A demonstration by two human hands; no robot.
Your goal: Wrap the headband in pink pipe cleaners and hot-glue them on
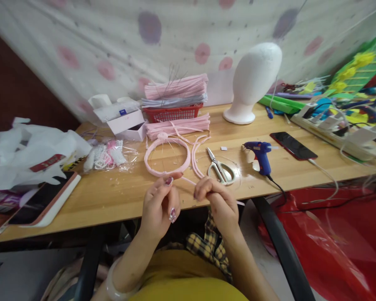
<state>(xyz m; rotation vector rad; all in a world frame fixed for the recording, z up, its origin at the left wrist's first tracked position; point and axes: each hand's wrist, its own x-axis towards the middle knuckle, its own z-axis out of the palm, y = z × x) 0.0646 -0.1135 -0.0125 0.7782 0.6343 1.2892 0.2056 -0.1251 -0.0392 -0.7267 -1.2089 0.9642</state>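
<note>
Both my hands hover over the near edge of the wooden table (113, 196). My left hand (160, 205) pinches one end of a thin pink pipe cleaner (188, 180) between thumb and forefinger. My right hand (214, 198) is closed around the other end of that strand. Just beyond my fingers lies a pink ring (167, 155) wound from the same fuzzy wire, with loose pink strands (196, 156) curving beside it. White-handled scissors (219, 169) lie to the right of the ring.
A blue glue gun (261, 155) and a dark phone (293, 145) lie at right, before a white foam head (253, 79). Stacked pink strands fill a red basket (172, 113). A white box (125, 119), plastic bags (28, 146) and a tablet (45, 200) sit left.
</note>
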